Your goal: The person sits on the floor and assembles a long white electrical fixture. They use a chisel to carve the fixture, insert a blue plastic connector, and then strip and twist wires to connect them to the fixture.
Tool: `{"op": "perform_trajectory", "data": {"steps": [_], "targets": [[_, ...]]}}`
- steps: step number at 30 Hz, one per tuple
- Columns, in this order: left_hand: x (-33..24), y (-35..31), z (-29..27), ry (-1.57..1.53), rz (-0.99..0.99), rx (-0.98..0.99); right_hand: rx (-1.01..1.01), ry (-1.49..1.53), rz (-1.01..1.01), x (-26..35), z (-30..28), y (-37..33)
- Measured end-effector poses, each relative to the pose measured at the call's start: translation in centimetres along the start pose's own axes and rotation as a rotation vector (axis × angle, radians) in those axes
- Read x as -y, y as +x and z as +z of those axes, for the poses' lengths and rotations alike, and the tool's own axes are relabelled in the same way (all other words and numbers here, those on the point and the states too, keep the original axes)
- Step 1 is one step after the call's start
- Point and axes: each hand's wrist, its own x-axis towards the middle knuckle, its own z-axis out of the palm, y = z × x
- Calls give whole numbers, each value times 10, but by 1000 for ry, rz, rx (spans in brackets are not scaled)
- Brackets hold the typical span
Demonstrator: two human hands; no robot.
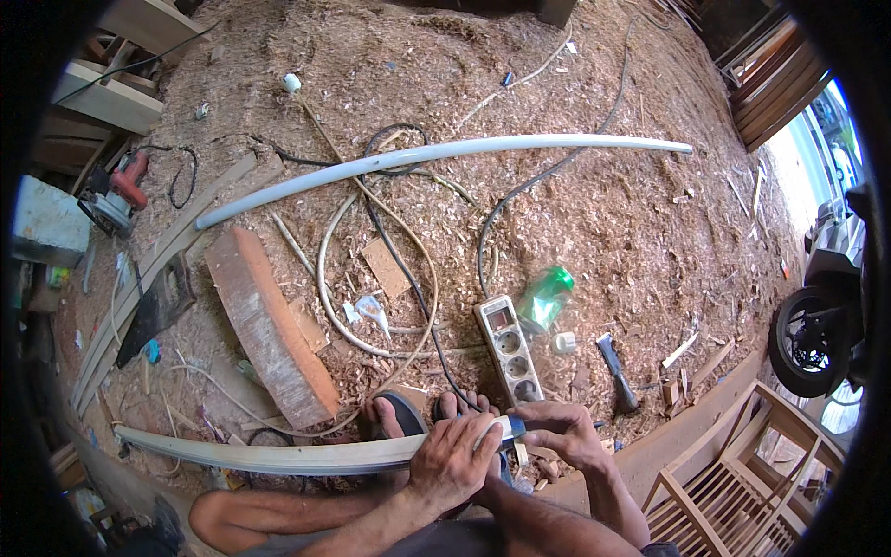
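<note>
A long pale strip with dark lines along its side lies across my lap, running from the far left to my hands. My left hand is closed over it near the right end, palm down. A blue tape-like band wraps that end. My right hand is curled at the band, thumb and fingers bent together on its edge; exactly what they pinch is partly hidden. Beyond, a long white pipe lies across the wood shavings.
Before me are a power strip, green bottle, chisel-like tool, thick wooden board, handsaw and looping cables. A red power saw is at left. A wooden rack and wheel are at right.
</note>
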Motion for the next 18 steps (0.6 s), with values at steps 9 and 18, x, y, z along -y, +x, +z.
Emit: {"op": "perform_trajectory", "data": {"steps": [9, 18], "targets": [[1, -2, 4, 13, 13, -1, -70, -96, 112, 8, 6, -1], [4, -3, 11, 1, 17, -33, -118, -52, 122, 7, 13, 0]]}}
